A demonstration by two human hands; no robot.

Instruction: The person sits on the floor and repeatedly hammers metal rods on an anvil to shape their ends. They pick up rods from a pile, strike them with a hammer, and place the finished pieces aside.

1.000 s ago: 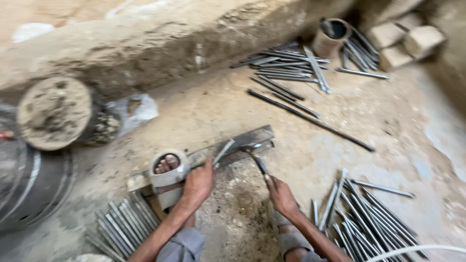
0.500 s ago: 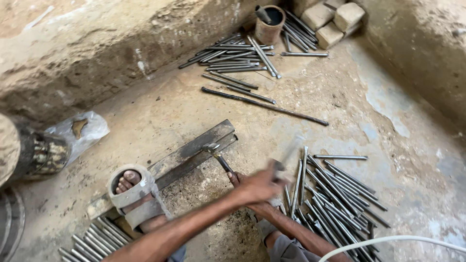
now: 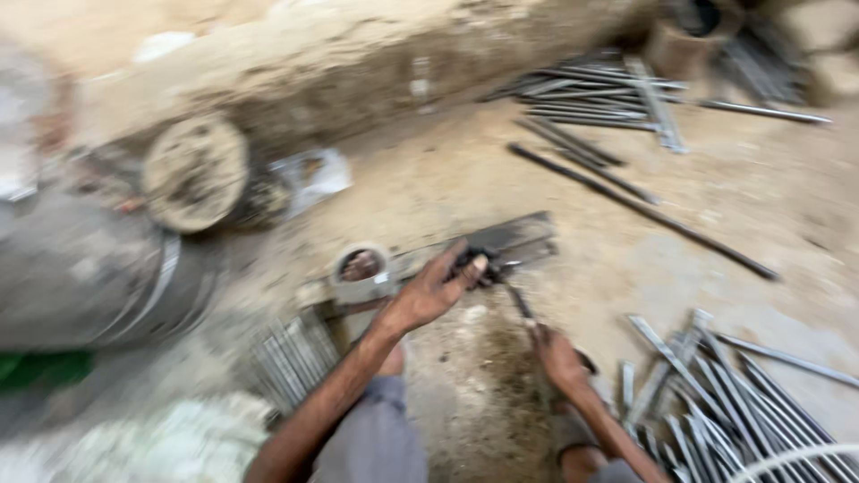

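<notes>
The view is blurred. My left hand (image 3: 434, 288) is closed on a small dark metal piece (image 3: 474, 262) and holds it against the flat steel bar (image 3: 523, 237) lying on the ground. My right hand (image 3: 559, 358) sits lower right and grips the thin dark handle of a tool (image 3: 517, 302). The tool's upper end reaches the bar right next to my left fingers. A pale round ring (image 3: 362, 268) with toes inside it stands just left of my left hand.
A heap of thin metal rods (image 3: 716, 402) lies at the lower right, and another bundle (image 3: 286, 358) at the lower left. More rods (image 3: 591, 98) and one long bar (image 3: 644, 210) lie farther back. A dark drum (image 3: 80, 277) and a round disc (image 3: 192, 170) are at left, below an earthen ledge (image 3: 358, 63).
My left hand has come back from the rod heap on the right to the flat bar, now holding a small piece. The view has swung left and turned blurry.
</notes>
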